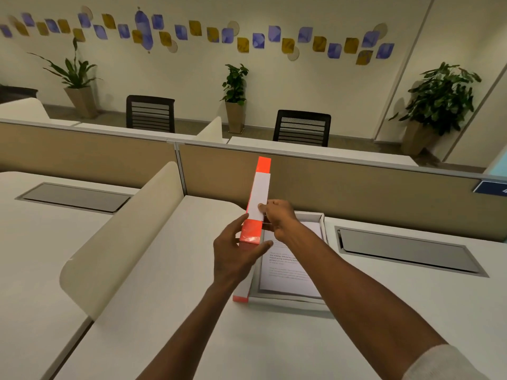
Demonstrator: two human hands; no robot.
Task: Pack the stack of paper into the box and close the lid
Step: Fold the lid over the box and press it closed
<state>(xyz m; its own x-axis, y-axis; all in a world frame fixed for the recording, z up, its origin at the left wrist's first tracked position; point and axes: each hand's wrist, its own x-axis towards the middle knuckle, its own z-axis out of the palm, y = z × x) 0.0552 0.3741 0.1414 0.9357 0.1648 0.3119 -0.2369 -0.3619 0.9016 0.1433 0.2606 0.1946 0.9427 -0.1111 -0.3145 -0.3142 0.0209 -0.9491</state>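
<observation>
An open white box [323, 218] lies on the desk with a stack of printed paper [288, 278] inside it. Its lid [259, 193], white with orange ends, stands on edge above the box's left side, tilted up and away from me. My left hand [236, 256] grips the lid's lower orange end from the left. My right hand [278, 219] pinches the lid's white edge near the middle, reaching across the box. My right forearm covers part of the paper.
A curved cream divider [123, 229] rises to the left of the box. A tan partition panel [356, 185] runs behind it. Grey cable hatches [406, 250] [74, 196] sit in the desk right and left. Chairs and potted plants stand beyond.
</observation>
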